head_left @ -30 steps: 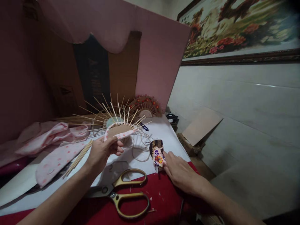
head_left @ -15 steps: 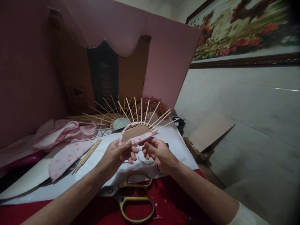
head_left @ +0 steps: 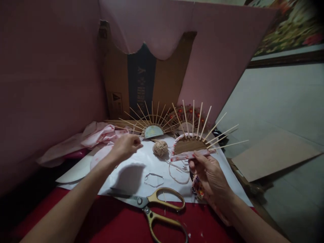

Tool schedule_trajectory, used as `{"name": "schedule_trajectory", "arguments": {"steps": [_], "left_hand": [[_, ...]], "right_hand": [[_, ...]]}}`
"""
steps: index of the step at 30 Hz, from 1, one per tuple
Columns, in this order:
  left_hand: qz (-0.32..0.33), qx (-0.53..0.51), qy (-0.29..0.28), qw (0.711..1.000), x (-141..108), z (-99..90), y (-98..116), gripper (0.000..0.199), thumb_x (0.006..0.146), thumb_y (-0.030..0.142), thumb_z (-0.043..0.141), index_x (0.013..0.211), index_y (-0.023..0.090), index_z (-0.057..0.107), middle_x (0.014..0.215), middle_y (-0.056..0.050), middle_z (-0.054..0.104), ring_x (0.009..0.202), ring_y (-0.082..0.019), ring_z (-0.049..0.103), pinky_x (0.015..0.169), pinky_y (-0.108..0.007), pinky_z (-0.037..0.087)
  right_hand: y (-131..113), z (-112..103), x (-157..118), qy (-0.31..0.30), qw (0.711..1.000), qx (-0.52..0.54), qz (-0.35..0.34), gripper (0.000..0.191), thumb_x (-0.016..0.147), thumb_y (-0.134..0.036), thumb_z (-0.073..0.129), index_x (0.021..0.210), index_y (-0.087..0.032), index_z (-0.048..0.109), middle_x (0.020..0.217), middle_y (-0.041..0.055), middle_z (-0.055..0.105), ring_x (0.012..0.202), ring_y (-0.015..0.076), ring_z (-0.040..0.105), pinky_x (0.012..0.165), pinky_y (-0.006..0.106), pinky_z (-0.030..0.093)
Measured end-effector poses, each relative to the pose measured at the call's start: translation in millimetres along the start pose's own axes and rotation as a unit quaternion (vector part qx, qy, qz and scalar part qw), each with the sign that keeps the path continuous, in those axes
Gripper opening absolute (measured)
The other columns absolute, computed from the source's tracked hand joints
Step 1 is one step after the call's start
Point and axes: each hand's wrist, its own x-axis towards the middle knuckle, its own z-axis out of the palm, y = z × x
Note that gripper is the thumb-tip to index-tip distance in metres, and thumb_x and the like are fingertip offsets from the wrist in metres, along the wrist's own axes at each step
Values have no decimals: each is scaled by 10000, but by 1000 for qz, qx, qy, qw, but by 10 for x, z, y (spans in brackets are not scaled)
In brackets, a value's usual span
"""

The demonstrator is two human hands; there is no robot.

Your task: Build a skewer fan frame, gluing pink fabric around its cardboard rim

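My right hand [head_left: 211, 173] pinches the straight lower edge of a half-round cardboard piece [head_left: 189, 146]. Pink spotted fabric wraps its rim, and thin wooden sticks fan out from the curved side. To the left, my left hand [head_left: 126, 146] is raised over the white sheet with its fingers curled together; what they hold, if anything, I cannot make out. Between the hands lies a ball of twine [head_left: 160, 148]. A loose cord [head_left: 177, 173] runs below the cardboard piece. Large scissors [head_left: 162, 206] with yellowish handles rest nearest me.
Behind stand a finished-looking stick fan with a pale green centre [head_left: 153, 131] and another with red dots [head_left: 191, 111]. Pink spotted fabric [head_left: 101, 135] lies at the left. Cardboard panels [head_left: 167, 74] rise at the back. A brown board [head_left: 275, 155] leans at the right.
My left hand has let go of the cardboard piece and moved away to the left. My right hand holds the piece alone, further right. The view has turned left, showing the twine ball.
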Motion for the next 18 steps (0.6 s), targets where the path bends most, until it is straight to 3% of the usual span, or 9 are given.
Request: {"name": "schedule_trajectory", "arguments": {"steps": [1, 3, 4, 10, 18], "left_hand": [[-11, 37, 17, 999, 43, -111, -60, 77, 710, 203, 703, 740, 151, 655, 758, -57, 658, 698, -179, 620, 571, -265, 489], [-34, 105, 34, 993, 93, -266, -175, 269, 855, 286, 556, 1102, 183, 575, 1121, -78, 601, 913, -206, 608, 749, -394, 518], [-39, 132, 41, 990, 103, -306, -224, 323, 850, 306, 560, 1140, 165, 558, 1156, -79, 584, 956, -242, 598, 775, -430, 511], [-55, 268, 24, 962, 100, -249, -363, 330, 849, 306, 560, 1152, 175, 553, 1174, -81, 576, 975, -245, 592, 788, -432, 506], [-77, 399, -26, 913, 67, -143, -304, 338, 852, 296, 558, 1168, 175, 538, 1179, -96, 572, 974, -234, 593, 786, -435, 506]], "right_hand": [[6, -27, -6, 2, 1000, 3, 4, 211, 732, -299, 701, 666, -161, 556, 544, -26, 561, 458, 75, 463, 434, 183, 359], [10, -62, -21, 7, 1000, 2, 12, 209, 726, -302, 706, 670, -160, 563, 546, -24, 562, 460, 74, 466, 439, 181, 366], [6, -69, -29, 7, 1000, -3, 15, 211, 721, -305, 709, 670, -159, 566, 545, -22, 563, 464, 76, 471, 447, 183, 375], [-86, -26, -123, -1, 999, -36, 11, 251, 723, -334, 708, 619, -158, 562, 512, -11, 552, 485, 93, 475, 473, 198, 403], [-93, -20, -229, 6, 999, -45, 12, 239, 729, -330, 705, 612, -167, 574, 508, -3, 539, 482, 98, 459, 457, 206, 393]]}}
